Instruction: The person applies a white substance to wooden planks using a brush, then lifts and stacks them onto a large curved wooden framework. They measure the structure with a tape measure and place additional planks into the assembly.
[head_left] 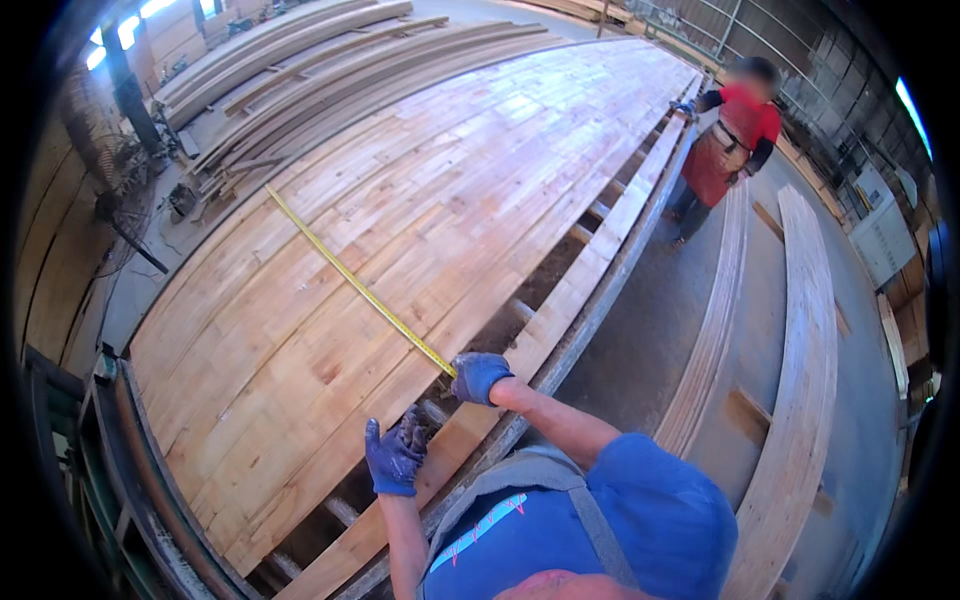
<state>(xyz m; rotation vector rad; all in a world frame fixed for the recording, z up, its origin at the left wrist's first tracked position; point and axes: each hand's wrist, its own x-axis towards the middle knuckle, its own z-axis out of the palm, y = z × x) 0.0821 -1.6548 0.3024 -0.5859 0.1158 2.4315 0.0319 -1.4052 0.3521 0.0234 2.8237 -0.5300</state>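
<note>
A yellow tape measure point(352, 278) is stretched across a broad panel of joined wood strips point(430, 215), from its far left edge to the near edge. My right hand point(480, 378), in a blue work glove, is closed around the near end of the tape; the case is hidden in the glove. My left hand point(396, 455), gloved too, is held over the panel's near edge with thumb and fingers apart and nothing in it. Below my hands a separate long board point(560, 308) lies along the near side, with a gap and rollers between it and the panel.
A co-worker point(730, 140) in a red top and apron stands at the far right, one gloved hand at the long board's far end. Timber stacks point(290, 90) lie beyond the panel. Long planks point(790, 380) rest on the floor to the right. A metal frame point(130, 450) borders the left end.
</note>
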